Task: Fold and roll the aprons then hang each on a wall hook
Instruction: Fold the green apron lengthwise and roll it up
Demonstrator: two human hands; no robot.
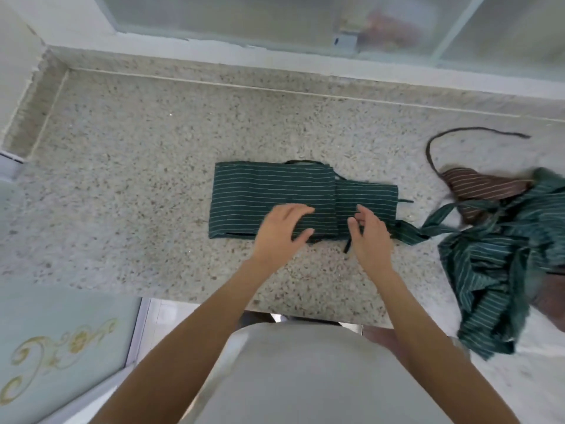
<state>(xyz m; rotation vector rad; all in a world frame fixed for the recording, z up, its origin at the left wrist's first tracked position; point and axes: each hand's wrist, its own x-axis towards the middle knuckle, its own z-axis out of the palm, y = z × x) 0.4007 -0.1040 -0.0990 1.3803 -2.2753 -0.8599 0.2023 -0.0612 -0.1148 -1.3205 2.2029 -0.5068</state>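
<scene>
A dark green apron with thin white stripes (269, 191) lies folded into a long flat band on the speckled stone counter (137, 179). My left hand (282, 232) rests on its near edge around the middle, fingers spread and curled over the cloth. My right hand (368, 232) is at the band's narrower right part, thumb and fingers pinching a thin dark strap there. A wide green tie runs from the band's right end towards the pile at the right.
A heap of crumpled green striped aprons (501, 261) hangs over the counter's right front edge. A brown striped apron (480, 185) with a long dark strap lies behind it. A frosted window (275, 19) lines the back; a glass door panel (61, 341) stands lower left.
</scene>
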